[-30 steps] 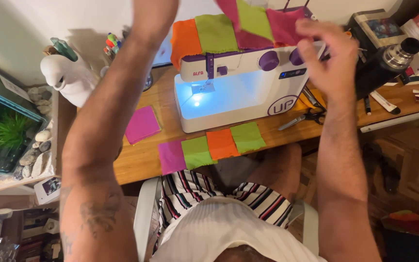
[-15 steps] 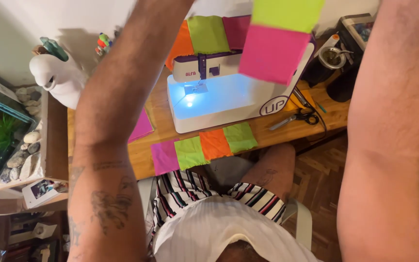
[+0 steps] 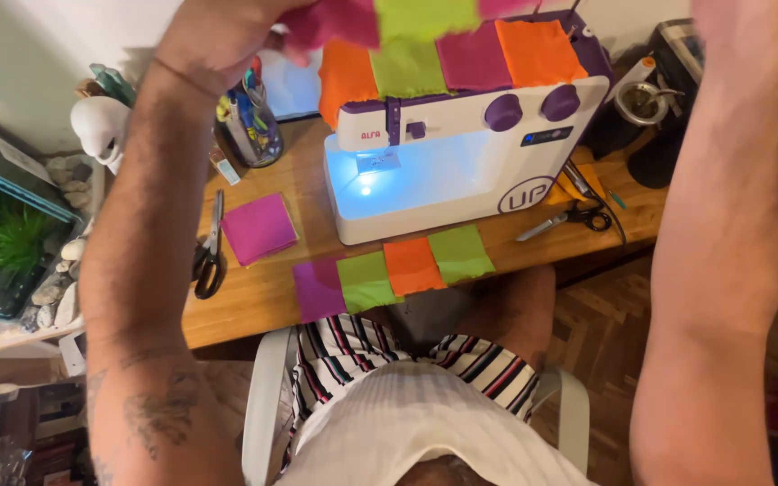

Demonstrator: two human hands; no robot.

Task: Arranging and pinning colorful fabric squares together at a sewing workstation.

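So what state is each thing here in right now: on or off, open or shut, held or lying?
Sewing machine: lamp lit, fabric draped over its top.
Patchwork strip: held up at the frame's top edge by the left hand.
Right hand: out of view; only the raised forearm shows.
Strip at table edge: lying flat.
Magenta squares: stacked flat.
Large scissors: lying shut.
Small scissors: lying; blades unclear.

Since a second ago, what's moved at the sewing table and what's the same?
Both arms have risen. The left hand now holds the patchwork strip up at the top of the view; the right hand has gone out of frame above, where a second ago it was at the sewing machine. Unchanged: the machine with its light on, the row of coloured squares at the table edge, the magenta square and the scissors.
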